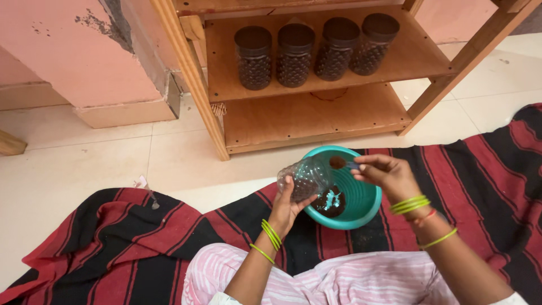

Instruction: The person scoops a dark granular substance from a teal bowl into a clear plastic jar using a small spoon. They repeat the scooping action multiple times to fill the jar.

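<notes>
The left hand [288, 206] is wrapped around a clear plastic jar [305, 178]. The jar is tipped on its side, with its open mouth turned toward the right hand [387, 175]. Some small dark round bits sit inside the jar, close to the left hand's fingers.

The right hand pinches a small spoon [340, 163] between its fingertips. The spoon has a heap of dark brown stuff on it and is right at the mouth of the jar, between the two hands.

Just under both hands is a round teal bowl [367, 197]. At the bottom of the bowl lies a little pile of the same dark stuff [330, 202]. The jar leans over the bowl's rim on the left hand's side.

The bowl rests on a red and black striped blanket [485, 169] that is spread on the pale tiled floor [84, 158]. The person's pink striped lap [339, 279] is below the hands. Green bangles [409, 204] ring both wrists.

Past the hands, farther from the person, stands a wooden shelf [310, 116]. On it are four closed jars [313, 53] in a row, each full of dark round bits and topped with a dark lid. Nothing stands between the hands and the shelf. To the left of the shelf is a pink wall [68, 51] with chipped paint.
</notes>
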